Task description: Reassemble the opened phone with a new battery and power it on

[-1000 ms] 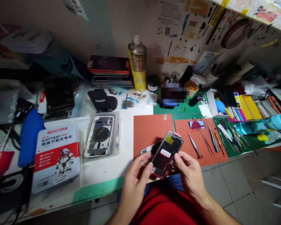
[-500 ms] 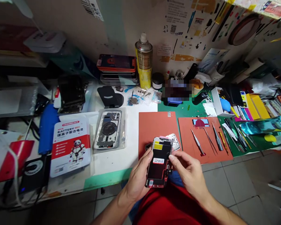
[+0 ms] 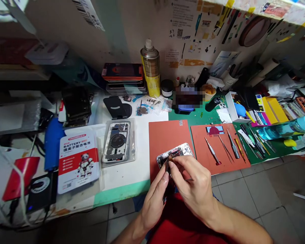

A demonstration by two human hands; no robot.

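Observation:
Near the front edge of the bench, my left hand (image 3: 155, 196) grips a dark phone screen panel (image 3: 168, 179), now turned nearly edge-on. My right hand (image 3: 193, 184) pinches at the panel's upper end, thumb and fingers close together; the exact part between them is too small to tell. Just beyond my fingers, an opened phone body with a white frame (image 3: 187, 149) lies tilted on the left orange mat (image 3: 162, 134). My hands partly cover it.
On the right orange mat (image 3: 228, 165) lie a screwdriver (image 3: 212, 151), tweezers and other tools. Another opened phone (image 3: 116, 141) and a battery package (image 3: 77, 162) are at the left. A spray can (image 3: 151, 69) stands behind; a blue bottle (image 3: 284, 128) lies far right.
The screen panel has turned from face-on to nearly edge-on. My right hand has moved left to its top end. More of the phone body on the mat shows, and the view has shifted slightly.

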